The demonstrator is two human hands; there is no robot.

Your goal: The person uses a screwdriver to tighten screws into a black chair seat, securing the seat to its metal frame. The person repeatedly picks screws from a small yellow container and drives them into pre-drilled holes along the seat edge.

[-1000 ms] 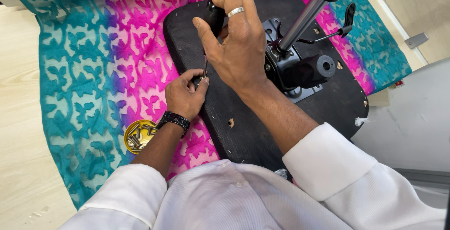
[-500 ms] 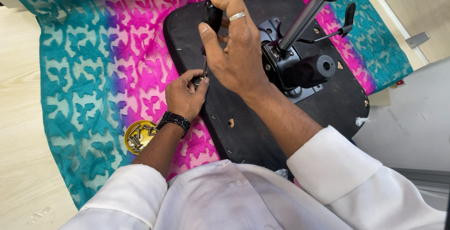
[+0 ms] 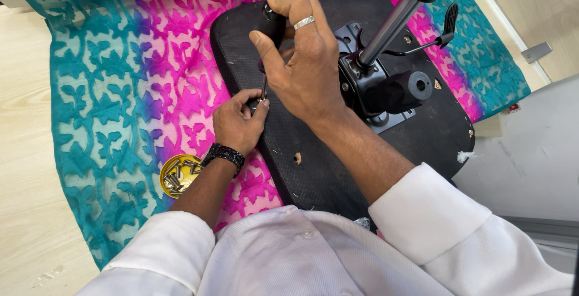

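A black chair seat base point(image 3: 422, 133) lies upside down on a pink and teal patterned cloth point(image 3: 120, 91). My right hand point(image 3: 304, 61) grips the black handle of a screwdriver point(image 3: 271, 31) that stands upright over the seat's left edge. My left hand point(image 3: 238, 121), with a black watch on the wrist, pinches the shaft's tip and a small screw against the seat. A black metal mechanism point(image 3: 386, 88) with a chrome gas cylinder point(image 3: 389, 28) rises from the seat's middle.
A small yellow tin lid point(image 3: 180, 174) holding several screws sits on the cloth by my left forearm. A thin black lever point(image 3: 443, 28) sticks out to the right. Pale wood floor point(image 3: 24, 199) lies left; a grey surface point(image 3: 531, 163) lies at right.
My right hand has shifted slightly on the screwdriver handle, fingers turning. The left hand stays at the tip.
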